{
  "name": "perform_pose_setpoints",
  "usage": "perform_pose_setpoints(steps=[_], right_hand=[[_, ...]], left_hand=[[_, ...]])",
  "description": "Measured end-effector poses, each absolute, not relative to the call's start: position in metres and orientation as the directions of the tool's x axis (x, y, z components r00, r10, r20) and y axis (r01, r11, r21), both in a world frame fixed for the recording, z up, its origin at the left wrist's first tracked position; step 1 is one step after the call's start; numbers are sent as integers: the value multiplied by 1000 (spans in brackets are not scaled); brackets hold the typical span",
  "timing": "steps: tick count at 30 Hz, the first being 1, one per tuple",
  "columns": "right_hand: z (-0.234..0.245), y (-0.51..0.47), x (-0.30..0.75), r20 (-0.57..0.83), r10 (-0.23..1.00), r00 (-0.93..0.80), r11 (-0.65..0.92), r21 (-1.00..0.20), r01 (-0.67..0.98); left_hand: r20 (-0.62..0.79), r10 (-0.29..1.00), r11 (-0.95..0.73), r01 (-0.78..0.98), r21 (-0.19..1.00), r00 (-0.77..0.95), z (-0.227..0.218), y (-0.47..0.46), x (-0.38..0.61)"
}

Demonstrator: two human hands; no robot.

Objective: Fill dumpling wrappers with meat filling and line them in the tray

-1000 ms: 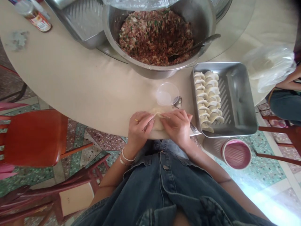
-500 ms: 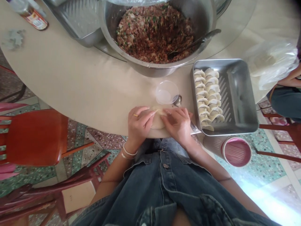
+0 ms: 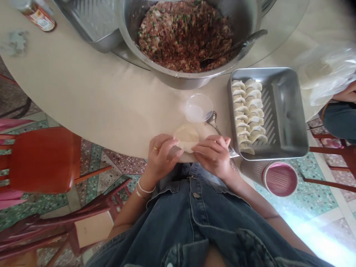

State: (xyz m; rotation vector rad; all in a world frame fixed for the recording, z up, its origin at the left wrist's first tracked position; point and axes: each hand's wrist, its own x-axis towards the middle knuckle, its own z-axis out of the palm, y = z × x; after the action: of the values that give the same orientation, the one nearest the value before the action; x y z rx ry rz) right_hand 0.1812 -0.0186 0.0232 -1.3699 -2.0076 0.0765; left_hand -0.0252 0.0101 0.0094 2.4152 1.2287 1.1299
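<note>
A round, pale dumpling wrapper (image 3: 188,133) lies at the table's near edge, between my two hands. My left hand (image 3: 162,154) pinches its left side, with thumb and fingertips close together at the rim. On the opposite side my right hand (image 3: 213,152) has its fingers closed at the wrapper's lower right edge. Just beyond it stands a small clear plastic bowl (image 3: 198,107) with something whitish in it. A metal spoon (image 3: 213,119) rests beside that bowl, its handle running toward my right hand.
A large steel bowl (image 3: 178,83) of minced meat filling (image 3: 183,37) with a spoon stands behind. To the right, a metal tray (image 3: 289,111) holds two rows of dumplings (image 3: 251,111). A bin (image 3: 280,178) is below the tray; a chair (image 3: 44,159) stands left.
Both hands have moved from the wrapper's far edge down toward its near side and slightly apart. More of the wrapper and the spoon now shows. The view has shifted slightly.
</note>
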Motion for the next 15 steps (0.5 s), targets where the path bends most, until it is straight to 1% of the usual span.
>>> perform_pose_setpoints(steps=[4, 6, 8, 11, 15], right_hand=[[23, -29, 188, 527, 794, -303, 566, -458, 686], [26, -32, 190, 521, 785, -334, 593, -480, 646], [31, -33, 189, 520, 779, -349, 610, -504, 611], [42, -31, 185, 543, 775, -322, 621, -565, 543], [58, -24, 180, 550, 808, -213, 582, -689, 431]], left_hand=[[494, 771, -629, 601, 492, 402, 7, 7, -29], [485, 775, -626, 600, 498, 406, 5, 6, -29], [481, 795, -598, 609, 521, 369, 5, 5, -29], [503, 800, -592, 575, 565, 329, 8, 4, -27], [554, 735, -678, 432, 595, 391, 18, 5, -21]])
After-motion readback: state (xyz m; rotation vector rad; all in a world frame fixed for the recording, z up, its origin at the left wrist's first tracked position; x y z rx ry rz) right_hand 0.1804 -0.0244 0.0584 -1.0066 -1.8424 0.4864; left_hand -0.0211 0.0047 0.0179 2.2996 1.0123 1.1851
